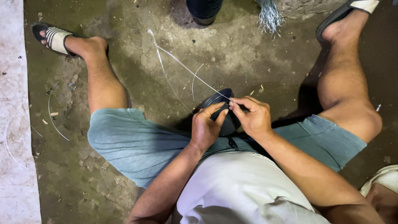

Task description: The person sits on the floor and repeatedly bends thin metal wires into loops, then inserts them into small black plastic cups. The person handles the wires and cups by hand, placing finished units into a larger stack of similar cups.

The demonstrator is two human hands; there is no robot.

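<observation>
I sit with legs spread on a cracked concrete floor. My left hand [206, 125] grips a small dark round pot [222, 99] held between my knees. My right hand [253, 116] pinches a thin silver wire [182, 65] at the pot's rim; the wire runs up and left from my fingertips across the floor. A second wire strand curves beside it.
A stack of dark ribbed pots [204, 9] stands at the top centre, with a bundle of silver wires [269, 16] to its right. Cut wire pieces [52, 112] lie on the floor at left, near a pale slab [14, 124]. My sandalled feet [56, 38] rest at both upper corners.
</observation>
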